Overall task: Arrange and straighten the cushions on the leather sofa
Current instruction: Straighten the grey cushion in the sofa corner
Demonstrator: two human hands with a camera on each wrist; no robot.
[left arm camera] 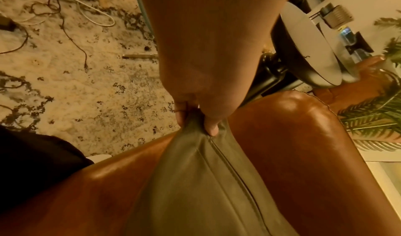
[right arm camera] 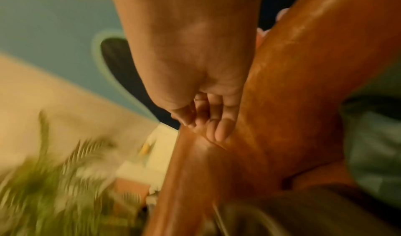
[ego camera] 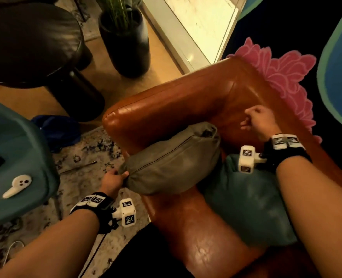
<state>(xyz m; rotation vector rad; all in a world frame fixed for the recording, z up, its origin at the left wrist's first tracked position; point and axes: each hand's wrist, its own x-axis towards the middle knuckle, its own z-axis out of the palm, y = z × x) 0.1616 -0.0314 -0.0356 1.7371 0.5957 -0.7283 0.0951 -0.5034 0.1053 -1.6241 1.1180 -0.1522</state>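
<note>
Planter, tall black (ego camera: 126,41) beyond fingers | left hand (ego camera: 113,180) pinches grey leather cushion (ego camera: 174,161) corner | right hand (ego camera: 260,121) loosely curled, empty, over tan leather sofa (ego camera: 166,109)

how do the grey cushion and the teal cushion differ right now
The grey cushion is pinched at one corner by the left hand; no hand holds the teal cushion.
The grey cushion lies across the sofa arm with its corner past the edge; the teal cushion lies on the seat, under the right forearm.
The grey cushion shows a zip seam; none shows on the teal one.
Both are soft, plump cushions and overlap, grey on top.
</note>
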